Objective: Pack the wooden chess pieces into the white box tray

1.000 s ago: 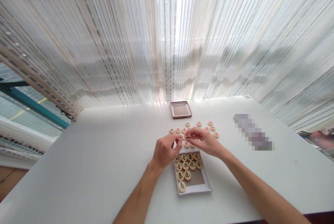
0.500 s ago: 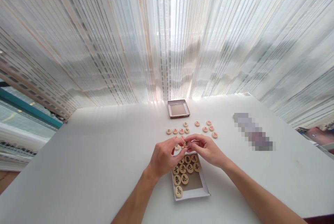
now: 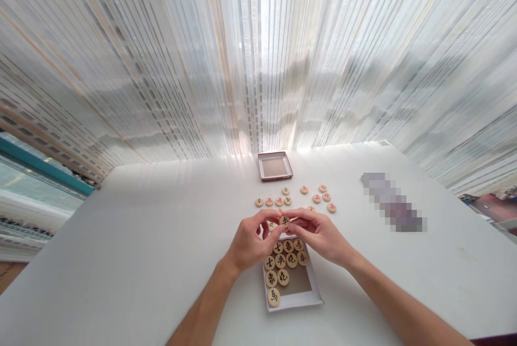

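My left hand [image 3: 248,241] pinches a round wooden chess piece [image 3: 285,221] with a black character, held above the far end of a shallow white box [image 3: 301,297]. My right hand [image 3: 321,234] meets it from the right, its fingers closed on the same piece. The box holds several black-marked pieces [image 3: 283,261] in rows, and one piece [image 3: 273,297] lies on its near left corner. Several red-marked pieces [image 3: 317,198] lie loose on the white table [image 3: 141,238] just beyond my hands.
A small box lid [image 3: 274,166] with a brown inside sits at the table's far edge by the striped sheer curtain [image 3: 258,55]. A blurred-out object [image 3: 393,209] lies to the right. The table's near edge runs below my forearms.
Both hands drew back from the loose pieces toward the box. They now hold a black-marked piece between them over the box's far end.
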The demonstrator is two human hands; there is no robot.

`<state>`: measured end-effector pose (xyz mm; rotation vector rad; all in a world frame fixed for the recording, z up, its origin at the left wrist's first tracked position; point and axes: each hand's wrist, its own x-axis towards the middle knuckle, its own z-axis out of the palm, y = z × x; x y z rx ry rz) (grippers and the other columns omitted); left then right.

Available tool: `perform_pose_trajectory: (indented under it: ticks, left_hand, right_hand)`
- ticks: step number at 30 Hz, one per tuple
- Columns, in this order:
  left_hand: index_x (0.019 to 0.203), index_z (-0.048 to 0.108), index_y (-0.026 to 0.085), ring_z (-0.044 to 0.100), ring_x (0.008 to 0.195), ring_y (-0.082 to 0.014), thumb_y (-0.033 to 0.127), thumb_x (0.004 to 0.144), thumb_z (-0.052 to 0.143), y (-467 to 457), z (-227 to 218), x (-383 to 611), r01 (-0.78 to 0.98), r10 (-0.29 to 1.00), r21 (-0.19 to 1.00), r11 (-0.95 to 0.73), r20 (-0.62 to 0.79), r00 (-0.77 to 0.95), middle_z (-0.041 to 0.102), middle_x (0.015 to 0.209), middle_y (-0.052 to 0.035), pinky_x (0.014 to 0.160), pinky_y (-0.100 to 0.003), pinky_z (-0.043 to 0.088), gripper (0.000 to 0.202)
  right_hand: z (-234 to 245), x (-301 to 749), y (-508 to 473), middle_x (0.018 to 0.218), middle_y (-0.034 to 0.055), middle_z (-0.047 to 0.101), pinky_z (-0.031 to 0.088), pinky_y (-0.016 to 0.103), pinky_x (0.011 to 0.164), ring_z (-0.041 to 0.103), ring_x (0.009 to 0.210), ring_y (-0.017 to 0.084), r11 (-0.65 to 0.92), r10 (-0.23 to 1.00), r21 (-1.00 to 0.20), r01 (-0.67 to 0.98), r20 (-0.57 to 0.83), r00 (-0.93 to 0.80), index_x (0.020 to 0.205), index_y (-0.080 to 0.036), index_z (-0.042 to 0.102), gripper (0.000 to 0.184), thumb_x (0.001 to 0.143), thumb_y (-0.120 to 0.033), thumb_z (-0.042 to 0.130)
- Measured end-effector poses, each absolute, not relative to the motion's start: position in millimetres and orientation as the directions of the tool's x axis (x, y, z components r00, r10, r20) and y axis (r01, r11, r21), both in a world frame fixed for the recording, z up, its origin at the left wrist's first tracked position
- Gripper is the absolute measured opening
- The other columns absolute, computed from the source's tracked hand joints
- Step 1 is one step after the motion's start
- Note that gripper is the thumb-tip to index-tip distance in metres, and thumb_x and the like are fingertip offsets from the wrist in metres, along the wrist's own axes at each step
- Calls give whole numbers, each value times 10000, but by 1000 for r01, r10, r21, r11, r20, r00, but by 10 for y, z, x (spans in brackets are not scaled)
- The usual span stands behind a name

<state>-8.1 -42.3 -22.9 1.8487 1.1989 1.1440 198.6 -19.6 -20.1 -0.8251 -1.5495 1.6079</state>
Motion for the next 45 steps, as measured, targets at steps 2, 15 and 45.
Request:
perform_pose_trajectory:
  ticks: [2,15,45]
  left_hand:
    - [1123,662,220,545,612,-89,291,897,663,-422,-227,-81,346,935,872,-346,292,200,734,1013,-31,534,-207,477,236]
    - [1100,674,200,534,614,-87,320,884,686,-426,-204,-92,305,952,908,-287,234,198,712,984,-48,534,-201,447,248]
    - [1116,699,235,511,619,-91,317,899,678,-422,-232,-97,331,956,903,-273,216,199,730,989,-30,569,-208,454,233]
  right_hand:
    - [-184,1981,-206,1048,73,753,620,434,915,732,995,246,35,860,-997,-72,66,-506,1230,-236,682,347,905,-356,687]
    - [-134,1983,-208,1122,75,723,617,368,897,715,992,216,171,877,-985,15,145,-459,1184,-226,695,299,903,-328,694]
    - [-182,1990,-208,1072,72,728,606,404,889,726,924,211,119,885,-993,16,99,-455,1188,-236,664,255,959,-330,605]
